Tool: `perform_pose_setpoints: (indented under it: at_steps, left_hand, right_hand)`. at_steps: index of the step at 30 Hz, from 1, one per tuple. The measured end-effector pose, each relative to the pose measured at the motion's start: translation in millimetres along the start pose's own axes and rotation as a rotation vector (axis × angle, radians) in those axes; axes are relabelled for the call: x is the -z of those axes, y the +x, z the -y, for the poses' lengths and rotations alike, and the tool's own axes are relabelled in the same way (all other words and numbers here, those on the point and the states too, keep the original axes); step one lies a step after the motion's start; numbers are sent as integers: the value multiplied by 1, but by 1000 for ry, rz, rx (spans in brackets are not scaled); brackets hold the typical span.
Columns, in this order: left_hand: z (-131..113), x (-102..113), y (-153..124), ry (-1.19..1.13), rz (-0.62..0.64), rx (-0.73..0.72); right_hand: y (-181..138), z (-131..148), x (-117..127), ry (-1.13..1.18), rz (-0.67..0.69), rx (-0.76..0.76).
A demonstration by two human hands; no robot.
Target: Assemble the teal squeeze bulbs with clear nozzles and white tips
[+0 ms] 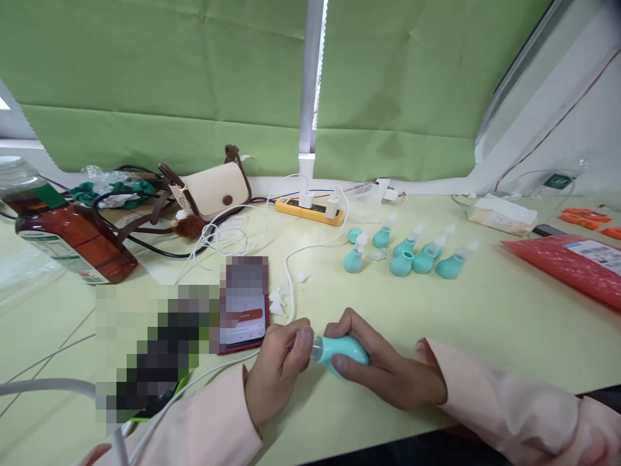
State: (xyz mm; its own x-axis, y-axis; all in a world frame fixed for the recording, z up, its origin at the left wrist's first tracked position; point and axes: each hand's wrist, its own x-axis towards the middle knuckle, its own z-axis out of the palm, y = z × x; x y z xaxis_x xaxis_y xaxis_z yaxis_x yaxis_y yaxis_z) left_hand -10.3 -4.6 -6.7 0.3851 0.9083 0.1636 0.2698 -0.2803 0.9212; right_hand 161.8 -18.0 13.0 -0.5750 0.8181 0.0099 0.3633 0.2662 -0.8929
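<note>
A teal nasal aspirator bulb point(347, 351) lies on its side in my right hand point(383, 369), whose fingers and thumb are wrapped round it. Its clear nozzle point(317, 348) points left, into the closed fingers of my left hand point(281, 362). My left thumb and forefinger pinch the nozzle's end, which they hide. Beyond my hands stand several more aspirators, among them one with a white tip point(354, 260) and one open bulb without a nozzle point(402, 264). A teal round piece point(355, 235) and a small clear piece point(380, 255) lie among them.
Left of my hands are a red-cased phone point(244, 323), small white tips point(277, 303) and a blurred dark device point(160, 362). A brown bottle point(77, 239), cream handbag point(218, 191) and yellow power strip point(310, 212) with trailing white cables stand behind. A red parcel point(572, 265) lies right.
</note>
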Motion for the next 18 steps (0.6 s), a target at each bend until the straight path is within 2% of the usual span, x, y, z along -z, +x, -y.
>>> perform_pose_setpoints:
  at_steps: [4, 8, 10, 14, 16, 18]
  left_hand:
    - [-2, 1, 0, -3, -11, 14]
    - [-2, 3, 2, -97, 31, -6]
    - [-4, 2, 2, -207, 42, -5]
    - [-7, -2, 3, -283, -16, 15]
    - [-7, -3, 3, -271, -15, 7]
    - [-7, -2, 4, -267, -15, -15]
  right_hand:
    - [4, -2, -2, 419, 103, -159]
    - [7, -2, -4, 573, 191, -173]
    - [5, -1, -5, 484, 106, -89]
    - [0, -1, -13, 131, -194, 99]
    - [1, -4, -17, -15, -235, 171]
    - [6, -8, -16, -124, -212, 259]
